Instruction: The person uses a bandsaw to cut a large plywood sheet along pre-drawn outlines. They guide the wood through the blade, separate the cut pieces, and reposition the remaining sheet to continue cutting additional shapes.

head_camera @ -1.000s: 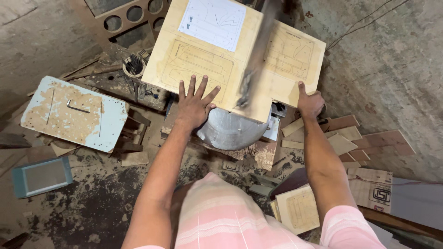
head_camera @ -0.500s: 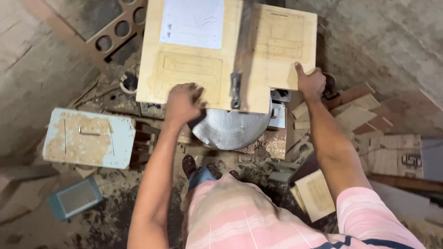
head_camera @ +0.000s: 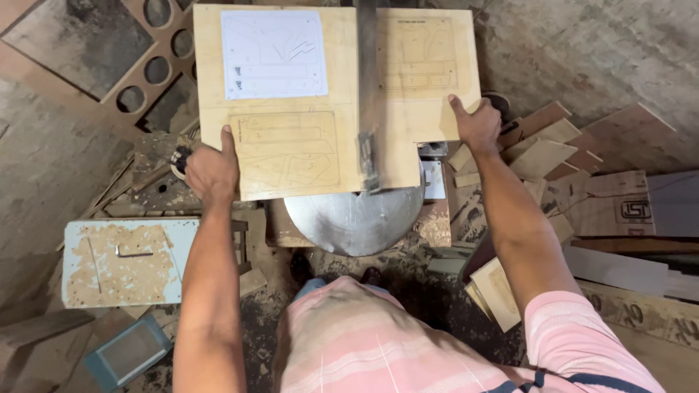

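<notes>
The large pale plywood sheet, marked with pencilled outlines and carrying a white paper template on its far left part, lies flat across the round grey metal saw worktop, overhanging it on both sides. A dark vertical saw arm runs down the middle of the sheet and ends at a blade guide close to the near edge. The sheet looks to be in the middle of being fed into the blade, the cut just begun or about to begin at that near edge, though the kerf itself is too small to make out

The left hand is closed over the near left corner of the sheet, thumb up on top, fingers curled under. The right hand clamps the right edge, thumb laid on the upper face, the rest hidden below

To the left on the floor sits a pale blue, sawdust-covered flat box with a small metal hex key on it; to the right lies a heap of plywood offcuts

My judgement: the next push wants both grips steady and even, so the sheet stays flat and the line stays on the blade
</notes>
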